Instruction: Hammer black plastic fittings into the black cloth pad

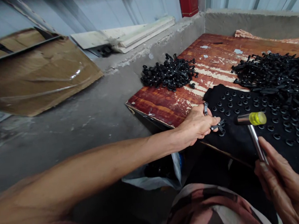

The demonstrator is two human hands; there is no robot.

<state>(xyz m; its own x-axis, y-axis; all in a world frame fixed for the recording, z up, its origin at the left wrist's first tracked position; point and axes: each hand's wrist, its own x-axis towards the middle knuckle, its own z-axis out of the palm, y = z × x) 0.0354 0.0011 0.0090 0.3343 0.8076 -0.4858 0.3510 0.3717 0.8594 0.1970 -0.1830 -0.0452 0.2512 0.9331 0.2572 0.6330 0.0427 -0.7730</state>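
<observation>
My left hand (200, 123) reaches over the table's near edge, its fingers closed on a small black three-armed part (220, 126) with round ends. Another small black link (206, 108) sticks up at its index finger. In my right hand (282, 181) is a hammer (254, 137) with a metal handle and a yellow plastic face, raised above the black cloth (233, 142). Rows of small black round pieces (237, 111) lie on that cloth, to the right of my left hand.
A heap of black assembled parts (169, 73) sits on the red-brown table (159, 106). A larger heap of black pieces (277, 72) lies at the right. Cardboard (39, 72) and white boards (144, 32) rest along the wall ledge. A plastic bag (144, 184) stands below the table.
</observation>
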